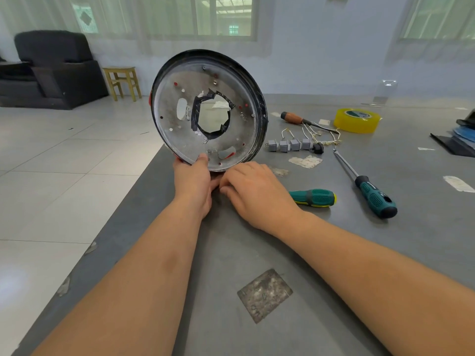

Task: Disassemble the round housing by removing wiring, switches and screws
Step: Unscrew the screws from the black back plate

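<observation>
Head view: round housing (pixel 208 111) stands on edge at the table's (pixel 385 240) left side.
Left hand (pixel 193 183) grips its lower rim, thumb on the inner face; right hand (pixel 254 191) rests beside it, fingers loosely curled, holding nothing visible; removed switches with wiring (pixel 295 143) and three screwdrivers lie to the right.

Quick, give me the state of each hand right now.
Left hand: grips the lower rim of the round housing, holding it upright.
Right hand: fingers curled on the table below the housing; any hold cannot be told.
</observation>
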Motion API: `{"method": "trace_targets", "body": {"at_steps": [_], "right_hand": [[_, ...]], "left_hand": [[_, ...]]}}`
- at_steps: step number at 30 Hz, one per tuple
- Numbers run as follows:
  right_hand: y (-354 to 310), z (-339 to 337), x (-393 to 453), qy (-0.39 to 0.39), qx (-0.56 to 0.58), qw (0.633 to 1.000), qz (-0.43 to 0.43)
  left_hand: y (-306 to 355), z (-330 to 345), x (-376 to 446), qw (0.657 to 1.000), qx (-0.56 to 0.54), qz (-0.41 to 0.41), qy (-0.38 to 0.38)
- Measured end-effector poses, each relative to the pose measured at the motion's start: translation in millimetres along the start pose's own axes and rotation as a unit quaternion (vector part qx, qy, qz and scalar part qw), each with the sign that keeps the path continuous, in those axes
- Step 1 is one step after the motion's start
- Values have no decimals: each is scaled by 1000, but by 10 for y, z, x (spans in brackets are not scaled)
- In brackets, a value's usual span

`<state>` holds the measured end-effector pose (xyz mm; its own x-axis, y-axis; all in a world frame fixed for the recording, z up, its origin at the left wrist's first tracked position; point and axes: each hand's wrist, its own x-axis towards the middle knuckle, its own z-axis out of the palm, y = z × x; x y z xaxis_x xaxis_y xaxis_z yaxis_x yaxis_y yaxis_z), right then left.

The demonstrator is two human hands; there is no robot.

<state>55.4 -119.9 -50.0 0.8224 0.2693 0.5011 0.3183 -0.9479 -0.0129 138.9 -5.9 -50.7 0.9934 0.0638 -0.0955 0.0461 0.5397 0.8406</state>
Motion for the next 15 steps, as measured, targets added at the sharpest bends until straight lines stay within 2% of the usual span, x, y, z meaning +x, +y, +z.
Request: {"method": "trace_targets", "body": {"at_steps": [4,7,10,15], "right_hand": [[170,-201,-107,80,102,988,84],[457,-358,-129,96,120,971,183],[772,-470,-145,56,78,956,277],[1067,-568,-146,-38,-7,958,285]], "left_hand": [[3,-2,-16,1000,4,4,-19],[5,7,-28,1000,13,5,-19],[-23,16,-51,999,33,16,-14],[-48,47,-93,997,65,40,-24]]}}
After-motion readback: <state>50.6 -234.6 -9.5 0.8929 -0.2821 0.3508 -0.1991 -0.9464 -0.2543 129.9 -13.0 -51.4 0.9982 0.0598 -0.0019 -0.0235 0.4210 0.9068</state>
